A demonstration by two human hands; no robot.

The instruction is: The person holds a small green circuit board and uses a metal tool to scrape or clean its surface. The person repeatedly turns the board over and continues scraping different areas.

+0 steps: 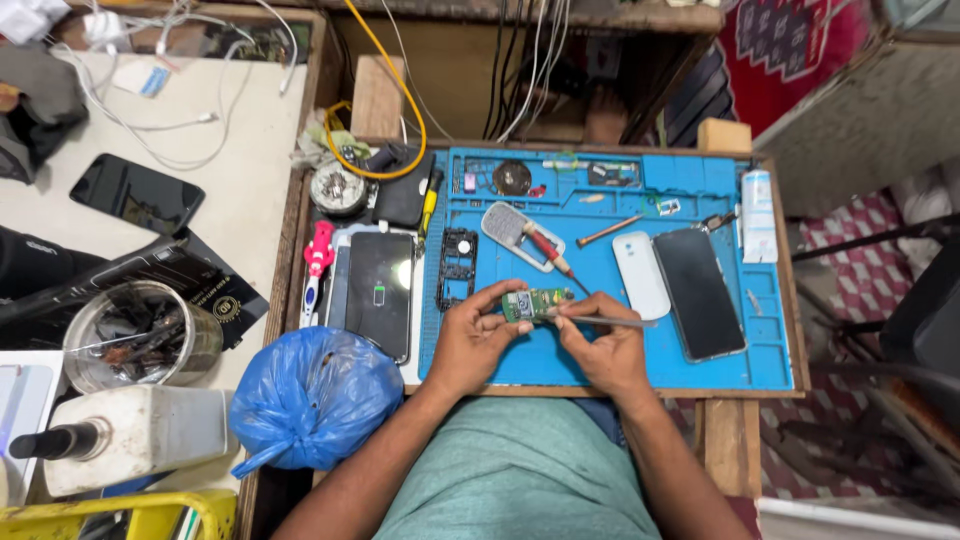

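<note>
Two hands | left hand (470,345) grips green circuit board (527,304) | right hand (605,350) pinches tweezers (610,321) | white tube (758,216) far-right

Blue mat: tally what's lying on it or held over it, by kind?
On the blue mat:
Smartphones: 1, dark slab
Phone shells and frames: 3, white cover, grey keypad panel, black frame
Circuit boards: 1, green board in left hand
Hand tools: 3, red-handled screwdriver, wooden-handled tool, tweezers in right hand
Total: 8

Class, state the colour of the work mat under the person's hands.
The work mat is bright blue, seen best in the head view, the only one here.
</note>
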